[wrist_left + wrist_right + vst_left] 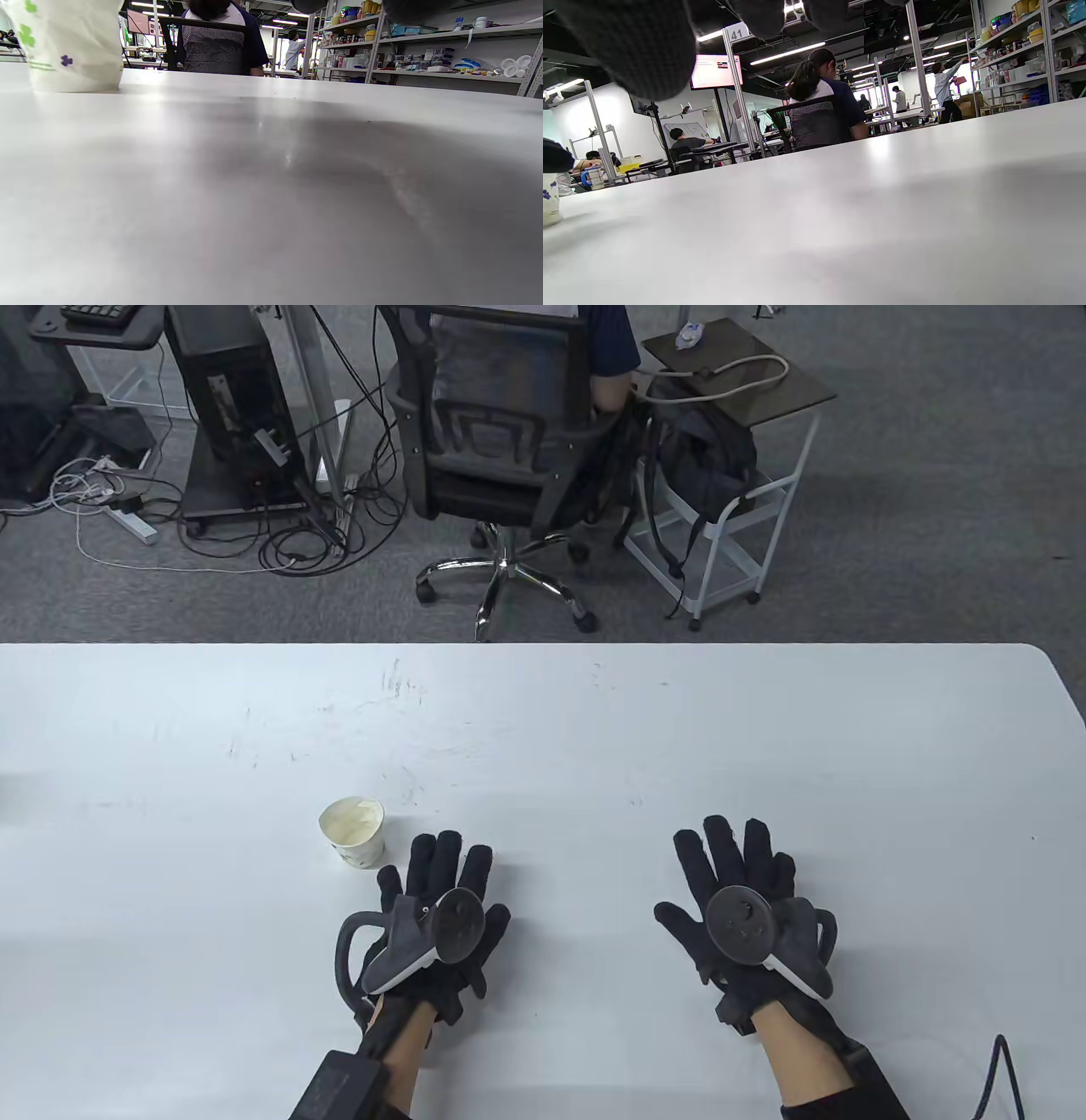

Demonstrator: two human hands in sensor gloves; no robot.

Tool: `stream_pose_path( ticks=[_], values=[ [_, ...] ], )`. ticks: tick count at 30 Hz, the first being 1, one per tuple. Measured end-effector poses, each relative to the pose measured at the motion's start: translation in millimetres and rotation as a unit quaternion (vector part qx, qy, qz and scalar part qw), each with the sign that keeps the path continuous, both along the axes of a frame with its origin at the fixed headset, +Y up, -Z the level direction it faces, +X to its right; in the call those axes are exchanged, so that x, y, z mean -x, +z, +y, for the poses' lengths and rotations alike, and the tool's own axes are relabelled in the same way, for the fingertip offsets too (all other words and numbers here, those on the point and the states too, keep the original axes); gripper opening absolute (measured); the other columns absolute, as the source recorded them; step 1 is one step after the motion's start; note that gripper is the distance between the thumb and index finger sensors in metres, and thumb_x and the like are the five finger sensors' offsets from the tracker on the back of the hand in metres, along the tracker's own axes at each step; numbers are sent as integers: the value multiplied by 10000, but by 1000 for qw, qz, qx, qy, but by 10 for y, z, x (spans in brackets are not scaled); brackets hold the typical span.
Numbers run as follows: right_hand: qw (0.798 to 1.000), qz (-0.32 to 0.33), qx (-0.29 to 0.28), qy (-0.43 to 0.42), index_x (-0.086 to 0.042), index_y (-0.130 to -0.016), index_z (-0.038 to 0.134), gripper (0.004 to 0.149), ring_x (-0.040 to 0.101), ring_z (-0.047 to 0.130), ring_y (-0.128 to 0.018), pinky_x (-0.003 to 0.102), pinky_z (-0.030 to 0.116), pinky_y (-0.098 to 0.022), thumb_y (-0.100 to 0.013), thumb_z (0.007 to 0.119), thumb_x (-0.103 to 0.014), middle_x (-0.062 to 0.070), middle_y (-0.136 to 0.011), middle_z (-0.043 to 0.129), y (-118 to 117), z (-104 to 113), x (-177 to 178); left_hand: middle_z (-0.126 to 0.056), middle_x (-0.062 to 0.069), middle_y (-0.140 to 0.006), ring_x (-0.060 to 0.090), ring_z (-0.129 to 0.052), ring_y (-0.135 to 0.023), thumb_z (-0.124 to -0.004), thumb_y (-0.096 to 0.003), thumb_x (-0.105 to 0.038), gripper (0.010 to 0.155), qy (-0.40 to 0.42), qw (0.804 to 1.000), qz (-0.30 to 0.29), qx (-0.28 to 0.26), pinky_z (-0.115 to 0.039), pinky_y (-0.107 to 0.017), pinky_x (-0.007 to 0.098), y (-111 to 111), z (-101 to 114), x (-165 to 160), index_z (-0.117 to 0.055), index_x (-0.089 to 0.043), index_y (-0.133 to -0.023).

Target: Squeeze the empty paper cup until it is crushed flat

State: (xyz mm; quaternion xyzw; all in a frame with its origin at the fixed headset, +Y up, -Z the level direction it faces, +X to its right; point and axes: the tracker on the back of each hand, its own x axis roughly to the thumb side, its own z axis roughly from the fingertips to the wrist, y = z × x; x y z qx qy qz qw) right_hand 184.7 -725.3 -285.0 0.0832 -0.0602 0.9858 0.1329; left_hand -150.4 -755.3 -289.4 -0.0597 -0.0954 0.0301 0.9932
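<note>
A white paper cup with small green and purple prints stands upright on the white table, left of centre. It also shows in the left wrist view at the top left, and its edge shows in the right wrist view. My left hand lies flat on the table with fingers spread, just right of the cup and apart from it. My right hand lies flat and open further right. Both hands hold nothing.
Beyond the table's far edge stand an office chair with a seated person, a white cart with a backpack, and a computer tower with cables. A black cable lies at the table's near right.
</note>
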Motion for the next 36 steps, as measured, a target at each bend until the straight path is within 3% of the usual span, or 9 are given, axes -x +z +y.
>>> stream_pose_path(
  ticks=[10, 16, 20, 25, 31, 33, 36],
  values=[
    [1000, 23, -3, 9, -323, -1096, 395, 820, 496, 256, -1045, 723, 325, -680, -438, 783, -621, 61, -1192, 341, -14, -34, 68, -232, 36, -1273, 326, -158, -1159, -600, -593, -696, 743, 11, 999, 39, -9, -308, -755, 686, -75, 192, 100, -363, -346, -1204],
    [1000, 26, -2, -3, -323, -1096, 401, 816, 498, 250, -1045, 726, 316, -681, -439, 785, -617, 66, -1192, 342, -35, -39, 68, -199, -14, -1294, 287, -136, -1197, -604, -577, -743, 765, -40, 991, 132, -2, -245, -773, 707, -393, 486, 276, -324, -413, -1207],
    [1000, 27, 4, -2, -323, -1096, 405, 807, 501, 249, -1044, 729, 315, -680, -444, 791, -602, 66, -1192, 344, -51, -53, 59, -181, -39, -1302, 330, -141, -1207, -627, -565, -759, 775, -62, 980, 187, 18, -248, -786, 730, -638, 564, 467, -311, -452, -1203],
    [1000, 23, 7, -9, -326, -1096, 408, 804, 505, 256, -1043, 728, 318, -680, -444, 790, -602, 68, -1193, 344, -71, -55, 29, -83, -43, -1293, 382, -172, -1208, -632, -562, -774, 786, -65, 965, 246, 64, -371, -819, 717, -885, 442, 688, -251, -503, -1195],
    [1000, 21, 14, -10, -328, -1095, 409, 802, 512, 254, -1042, 729, 317, -679, -445, 792, -597, 68, -1192, 347, -79, -60, 12, -76, -37, -1289, 395, -232, -1207, -630, -555, -786, 792, -66, 955, 270, 100, -504, -819, 672, -938, 247, 836, -204, -546, -1178],
    [1000, 20, 15, -11, -327, -1095, 413, 797, 513, 260, -1040, 729, 319, -678, -447, 793, -592, 70, -1191, 351, -77, -60, 8, -110, -58, -1294, 363, -290, -1214, -631, -557, -777, 780, -68, 956, 266, 101, -559, -818, 621, -932, 220, 847, -223, -541, -1179],
    [1000, 22, 14, -8, -328, -1094, 417, 795, 515, 266, -1040, 727, 326, -677, -446, 795, -590, 71, -1190, 356, -65, -59, 6, -302, -74, -1279, 327, -532, -1136, -638, -583, -701, 682, -52, 958, 270, 82, -693, -749, 469, -892, 223, 857, -350, -488, -1164]
  ],
)
